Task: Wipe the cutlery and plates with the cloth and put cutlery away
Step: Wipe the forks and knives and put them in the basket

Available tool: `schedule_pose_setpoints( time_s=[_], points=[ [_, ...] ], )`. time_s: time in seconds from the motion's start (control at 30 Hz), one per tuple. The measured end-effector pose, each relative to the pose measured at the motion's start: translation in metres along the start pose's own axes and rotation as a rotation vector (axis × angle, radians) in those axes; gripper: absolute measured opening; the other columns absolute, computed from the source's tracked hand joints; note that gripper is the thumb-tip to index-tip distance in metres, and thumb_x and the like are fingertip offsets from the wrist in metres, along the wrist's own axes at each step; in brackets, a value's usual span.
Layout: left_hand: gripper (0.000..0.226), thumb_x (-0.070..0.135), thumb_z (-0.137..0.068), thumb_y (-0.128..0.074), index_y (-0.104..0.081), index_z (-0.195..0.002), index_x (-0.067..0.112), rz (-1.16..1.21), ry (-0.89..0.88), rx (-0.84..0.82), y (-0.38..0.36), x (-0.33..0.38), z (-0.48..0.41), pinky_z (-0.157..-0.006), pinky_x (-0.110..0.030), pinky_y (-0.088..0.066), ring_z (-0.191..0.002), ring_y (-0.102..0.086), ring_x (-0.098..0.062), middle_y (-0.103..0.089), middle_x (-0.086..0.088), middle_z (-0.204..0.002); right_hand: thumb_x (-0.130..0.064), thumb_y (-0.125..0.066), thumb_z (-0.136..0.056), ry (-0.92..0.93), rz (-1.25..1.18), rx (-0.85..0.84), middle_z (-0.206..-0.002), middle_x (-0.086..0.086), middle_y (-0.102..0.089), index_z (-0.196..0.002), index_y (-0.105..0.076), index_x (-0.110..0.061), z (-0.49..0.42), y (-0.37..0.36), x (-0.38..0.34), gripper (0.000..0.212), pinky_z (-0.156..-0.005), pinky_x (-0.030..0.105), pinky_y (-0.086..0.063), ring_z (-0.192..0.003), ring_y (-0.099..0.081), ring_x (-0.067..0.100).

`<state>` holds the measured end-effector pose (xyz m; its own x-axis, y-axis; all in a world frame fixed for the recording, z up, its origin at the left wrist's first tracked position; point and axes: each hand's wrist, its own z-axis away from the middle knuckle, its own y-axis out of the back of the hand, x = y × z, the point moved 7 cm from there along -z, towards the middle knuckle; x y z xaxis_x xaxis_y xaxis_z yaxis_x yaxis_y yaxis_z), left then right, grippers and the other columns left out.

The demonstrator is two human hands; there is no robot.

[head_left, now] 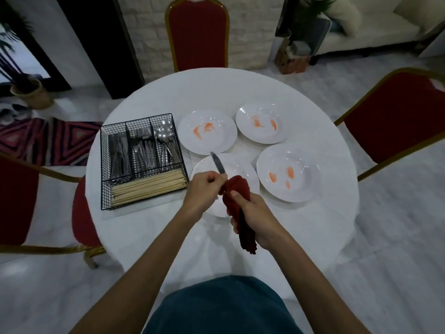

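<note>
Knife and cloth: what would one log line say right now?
left hand: holds knife | right hand: grips cloth | smeared plates: three | step: wiping knife

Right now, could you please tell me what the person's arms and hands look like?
The left forearm and right forearm are bare, with no sleeve in view. The left hand and right hand wear no gloves, and no watch or bracelet shows. A dark teal garment covers the body.

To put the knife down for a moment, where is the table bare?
Bare: the far table strip beyond the two far plates, and the near edge right of the right hand. Crowded: all four plates sit close together, the wire basket beside them.
</note>
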<state>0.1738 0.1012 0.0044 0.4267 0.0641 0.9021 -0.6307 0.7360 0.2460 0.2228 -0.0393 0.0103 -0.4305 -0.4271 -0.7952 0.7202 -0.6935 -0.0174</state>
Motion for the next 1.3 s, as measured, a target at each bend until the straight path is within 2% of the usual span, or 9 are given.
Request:
schedule_pose_setpoints(
  time_s=[0.13, 0.37, 0.57, 0.73, 0.83, 0.9, 1.03, 1.17, 1.3],
  points=[
    [0.025, 0.03, -0.095, -0.065, -0.075, -0.079, 0.013, -0.026, 0.029, -0.049, 0.003, -0.012, 0.001, -0.062, -0.026, -0.052, -0.075, -0.072, -0.014, -0.075, -0.002, -0.077, -0.031, -0.05, -0.107, -0.026, 0.009, 0.011, -0.068, 0.004, -0.068, -0.109, -0.066, -0.005, -0.01, -0.004, 0.006, 0.03, -0.053, 0.032, -0.05, -0.052, -0.059, 0.018],
    [0.025, 0.027, -0.098, -0.061, -0.075, -0.086, 0.01, 0.166, 0.086, 0.248, 0.069, -0.021, -0.019, -0.067, -0.03, -0.051, -0.067, -0.067, -0.011, -0.073, 0.002, -0.077, -0.034, -0.055, -0.105, -0.022, 0.075, -0.039, -0.08, 0.009, -0.072, -0.107, -0.066, -0.01, -0.027, -0.029, 0.008, 0.027, -0.059, 0.034, -0.051, -0.057, -0.061, 0.02],
    [0.025, 0.018, -0.099, -0.06, -0.069, -0.092, -0.004, 0.237, 0.175, 0.137, 0.043, -0.05, 0.006, -0.064, -0.032, -0.06, -0.074, -0.068, -0.021, -0.069, -0.019, -0.086, -0.028, -0.051, -0.107, 0.011, 0.163, -0.111, -0.074, 0.01, -0.069, -0.11, -0.068, -0.012, -0.047, -0.054, -0.001, 0.023, -0.056, 0.032, -0.051, -0.053, -0.061, 0.017],
    [0.021, 0.014, -0.099, -0.059, -0.061, -0.079, 0.009, 0.295, 0.216, 0.182, 0.073, -0.062, -0.01, -0.077, -0.044, -0.062, -0.073, -0.067, -0.024, -0.068, -0.013, -0.081, -0.027, -0.05, -0.107, 0.001, 0.227, -0.196, -0.079, 0.01, -0.069, -0.097, -0.065, -0.013, -0.061, -0.077, 0.0, 0.023, -0.054, 0.028, -0.05, -0.05, -0.06, 0.015],
    [0.013, 0.013, -0.1, -0.056, -0.061, -0.089, 0.007, 0.314, 0.225, 0.229, 0.098, -0.063, -0.022, -0.066, -0.039, -0.062, -0.064, -0.068, -0.021, -0.072, -0.013, -0.08, -0.027, -0.052, -0.107, -0.058, 0.237, -0.185, -0.076, 0.01, -0.07, -0.099, -0.066, -0.008, -0.068, -0.083, 0.002, 0.025, -0.052, 0.027, -0.051, -0.05, -0.062, 0.017],
    [0.011, 0.014, -0.102, -0.055, -0.061, -0.098, 0.006, 0.286, 0.235, 0.29, 0.129, -0.069, -0.035, -0.061, -0.034, -0.059, -0.066, -0.071, -0.022, -0.075, -0.011, -0.081, -0.027, -0.053, -0.106, -0.113, 0.21, -0.176, -0.077, 0.012, -0.07, -0.101, -0.065, -0.007, -0.073, -0.082, 0.006, 0.024, -0.051, 0.028, -0.051, -0.051, -0.062, 0.019],
    [0.021, 0.021, -0.103, -0.054, -0.065, -0.113, 0.007, 0.149, 0.255, 0.387, 0.191, -0.087, -0.058, -0.063, -0.036, -0.06, -0.073, -0.07, -0.021, -0.074, -0.013, -0.093, -0.026, -0.055, -0.105, -0.199, 0.178, -0.13, -0.084, 0.016, -0.071, -0.107, -0.066, -0.003, -0.082, -0.062, 0.015, 0.025, -0.054, 0.031, -0.052, -0.055, -0.063, 0.023],
    [0.022, 0.028, -0.102, -0.055, -0.072, -0.112, 0.017, -0.006, 0.305, 0.499, 0.242, -0.103, -0.081, -0.07, -0.041, -0.063, -0.083, -0.071, -0.023, -0.075, -0.009, -0.098, -0.026, -0.058, -0.104, -0.241, 0.146, -0.052, -0.084, 0.017, -0.072, -0.107, -0.066, 0.001, -0.092, -0.036, 0.019, 0.028, -0.057, 0.033, -0.053, -0.057, -0.064, 0.025],
    [0.032, 0.036, -0.097, -0.051, -0.076, -0.103, 0.016, -0.274, 0.358, 0.55, 0.275, -0.124, -0.109, -0.074, -0.048, -0.063, -0.08, -0.072, -0.03, -0.075, -0.008, -0.087, -0.026, -0.058, -0.103, -0.293, 0.088, -0.025, -0.086, 0.018, -0.073, -0.109, -0.066, -0.001, -0.093, -0.014, 0.026, 0.026, -0.063, 0.037, -0.054, -0.063, -0.064, 0.027]
  ],
)
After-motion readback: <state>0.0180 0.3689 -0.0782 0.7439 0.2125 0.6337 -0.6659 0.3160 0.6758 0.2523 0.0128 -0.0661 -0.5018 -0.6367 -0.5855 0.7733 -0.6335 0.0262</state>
